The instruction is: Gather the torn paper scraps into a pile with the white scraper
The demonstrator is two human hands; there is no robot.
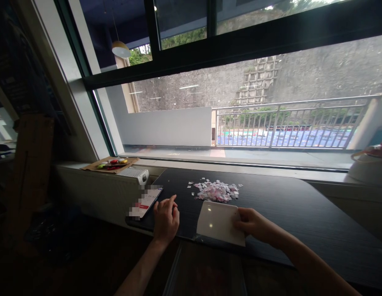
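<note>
My right hand grips the right edge of a glossy white squarish flat piece; whether it is a plate or a stiff card I cannot tell. It lies at the front edge of the dark table, its near edge reaching to the table's rim. Just beyond it is a loose heap of small white and pinkish paper-like bits, with a few scattered to the left. My left hand hovers over or rests on the table's front left, fingers partly bent and holding nothing visible. Beside it lies a phone with a lit screen.
Below the table's front edge is a dim, clear-sided container with something reddish inside. Left of the table, a brown sheet with colourful small items sits on a white radiator. A wide window runs behind. A pale bulky object stands far right.
</note>
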